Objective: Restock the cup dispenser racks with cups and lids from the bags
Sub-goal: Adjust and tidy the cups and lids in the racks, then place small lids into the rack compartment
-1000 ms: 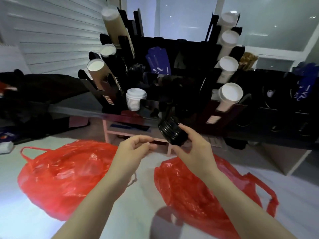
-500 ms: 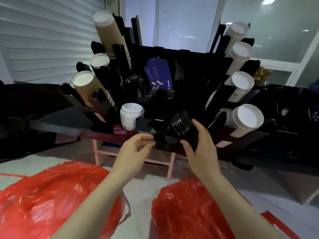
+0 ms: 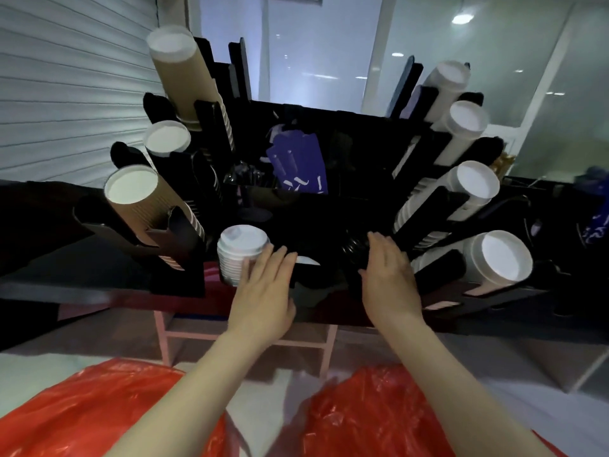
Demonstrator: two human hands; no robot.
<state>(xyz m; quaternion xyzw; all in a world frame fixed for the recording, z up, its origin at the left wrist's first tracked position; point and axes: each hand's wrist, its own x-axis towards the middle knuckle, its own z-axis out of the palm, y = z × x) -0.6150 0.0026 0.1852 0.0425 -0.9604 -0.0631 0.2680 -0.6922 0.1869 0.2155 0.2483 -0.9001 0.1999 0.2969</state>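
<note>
Altogether, seven stacks of cups are counted in the black rack [image 3: 316, 222], all tilted outward with their round white ends turned up toward the camera. Three are held on the left side: an upper brown stack [image 3: 184, 80], a middle stack [image 3: 168, 140] whose sides are lost in shadow, and a lower brown stack [image 3: 145, 206]. Four white cup stacks [image 3: 474, 184] are held on the right side, one above the other.

Two piles of lids are seen at the front of the rack: one of white lids [image 3: 240, 255], upright, and one of black lids [image 3: 352, 250], largely hidden and hard to make out. The left hand [image 3: 263, 288] is held with its fingers straight and close together, nothing gripped, the fingertips laid against the side of the white lids. The right hand [image 3: 389, 278] is likewise stretched flat, its fingers resting against the black lids — whether the thumb is hooked under them cannot be told.

One bundle of blue packets [image 3: 296, 166] is stood in the middle compartment. The rack is carried on a dark surface [image 3: 43, 285], and a pink frame [image 3: 244, 338] is seen beneath it. Two bags lie on the floor below the forearms — a left red bag [image 3: 82, 413] and a right red bag [image 3: 372, 417], set apart from each other
</note>
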